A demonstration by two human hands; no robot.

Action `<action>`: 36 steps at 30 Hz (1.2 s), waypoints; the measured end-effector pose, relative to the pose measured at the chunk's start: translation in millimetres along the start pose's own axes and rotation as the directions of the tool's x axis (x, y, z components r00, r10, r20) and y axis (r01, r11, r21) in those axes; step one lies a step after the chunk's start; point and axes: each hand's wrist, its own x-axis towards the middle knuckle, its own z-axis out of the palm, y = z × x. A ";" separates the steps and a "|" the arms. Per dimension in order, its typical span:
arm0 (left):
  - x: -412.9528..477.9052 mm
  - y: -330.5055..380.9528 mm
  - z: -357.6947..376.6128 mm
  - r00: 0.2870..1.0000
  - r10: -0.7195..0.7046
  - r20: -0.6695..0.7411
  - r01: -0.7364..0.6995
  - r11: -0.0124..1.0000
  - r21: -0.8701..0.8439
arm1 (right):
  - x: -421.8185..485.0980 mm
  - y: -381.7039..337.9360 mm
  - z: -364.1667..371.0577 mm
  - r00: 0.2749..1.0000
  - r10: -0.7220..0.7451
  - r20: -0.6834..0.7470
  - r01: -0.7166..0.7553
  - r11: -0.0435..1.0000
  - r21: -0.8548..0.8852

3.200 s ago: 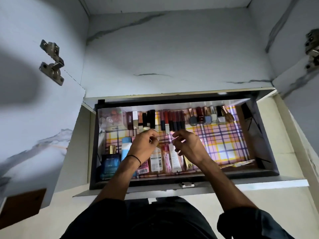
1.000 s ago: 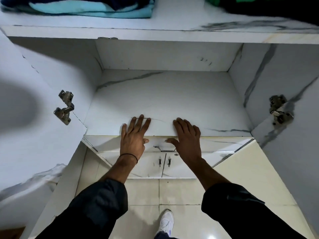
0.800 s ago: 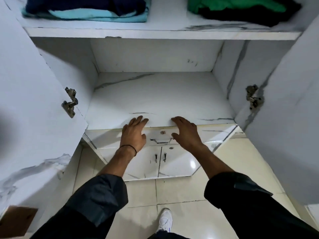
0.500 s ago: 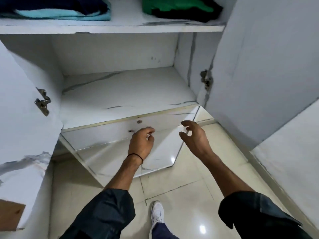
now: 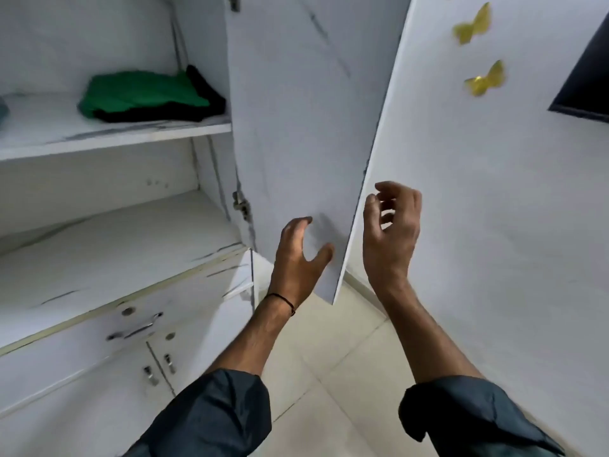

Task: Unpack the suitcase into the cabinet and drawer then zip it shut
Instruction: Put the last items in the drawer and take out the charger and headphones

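Note:
The white marble-patterned cabinet stands open, and its right door (image 5: 296,127) swings out toward me. My left hand (image 5: 298,258) is spread flat against the inner face of that door near its lower edge. My right hand (image 5: 392,232) hovers just beyond the door's outer edge, fingers curled and apart, holding nothing. The drawer (image 5: 108,338) below the lower shelf is pushed in, its metal handle (image 5: 136,327) showing. Folded green and black clothes (image 5: 145,95) lie on the upper shelf (image 5: 115,136). The suitcase is out of view.
The lower shelf (image 5: 115,245) is bare. Two small doors with knobs (image 5: 158,371) sit under the drawer. A white wall (image 5: 494,209) with gold butterfly stickers (image 5: 484,79) is on the right, with a dark frame at its far edge. Beige floor tiles (image 5: 329,374) lie below.
The drawer of cosmetics has been pushed shut. My view swung right, and both hands rose from the drawer front to the right cabinet door's edge.

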 end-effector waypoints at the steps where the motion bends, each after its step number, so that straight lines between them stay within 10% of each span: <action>1: 6.0 9.3 12.5 1.000 0.018 -0.017 -0.018 1.000 0.026 | 13.6 2.6 -2.8 0.999 0.042 -0.009 -0.042 0.998 0.039; 8: 38.9 28.7 50.5 0.977 0.032 -0.209 0.016 0.974 0.224 | 77.0 8.6 22.0 0.801 0.227 0.554 -0.410 0.882 0.232; 21: -29.9 9.6 -57.8 0.953 -0.089 -0.289 0.057 0.992 -0.117 | 47.6 -38.9 74.5 0.633 -0.258 0.730 -0.339 0.755 0.561; 29: -25.5 -12.3 -157.2 0.707 -0.315 -0.633 0.130 0.938 -0.322 | -5.6 -115.4 185.2 0.502 -0.437 0.746 -0.352 0.685 0.638; 36: 38.5 -67.6 -241.9 0.598 -0.403 -0.692 0.277 0.915 -0.293 | -22.5 -151.6 296.7 0.577 -0.410 0.706 -0.213 0.759 0.615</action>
